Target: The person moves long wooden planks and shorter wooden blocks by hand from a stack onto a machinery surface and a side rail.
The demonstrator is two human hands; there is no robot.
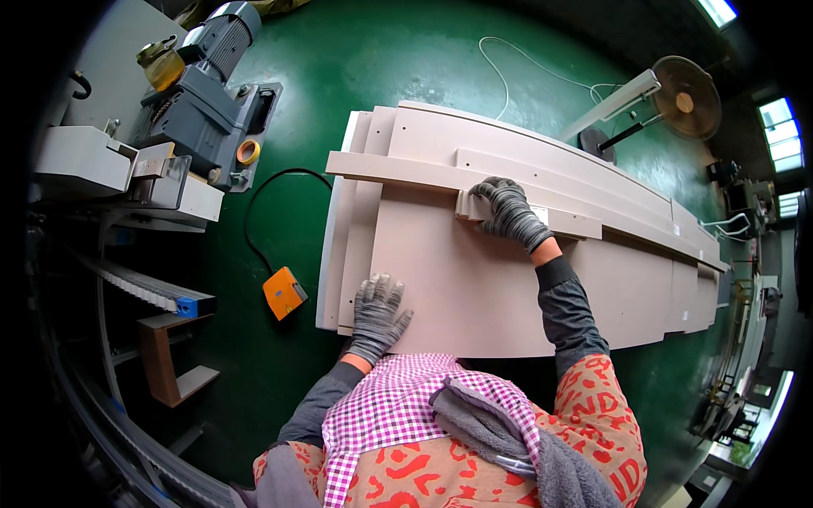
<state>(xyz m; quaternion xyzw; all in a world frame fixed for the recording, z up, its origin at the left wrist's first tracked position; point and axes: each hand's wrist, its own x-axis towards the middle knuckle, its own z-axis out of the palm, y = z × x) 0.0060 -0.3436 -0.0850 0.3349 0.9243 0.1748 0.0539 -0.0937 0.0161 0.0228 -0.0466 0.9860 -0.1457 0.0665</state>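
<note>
A stack of long beige boards (474,279) lies on the green floor in front of me. Both my hands wear grey knit gloves. My left hand (377,313) rests flat with fingers spread on the near left corner of the top board. My right hand (508,212) reaches further out and curls over the end of a short narrow beige strip (542,218) lying across the stack. A longer narrow strip (398,169) lies just beyond it, running toward the stack's left edge.
A grey motor and machine (199,102) stand at the left, with a roll of tape (247,152) on its base. An orange pedal box (284,293) with a black cable sits on the floor beside the stack. A standing fan (684,97) is at the far right.
</note>
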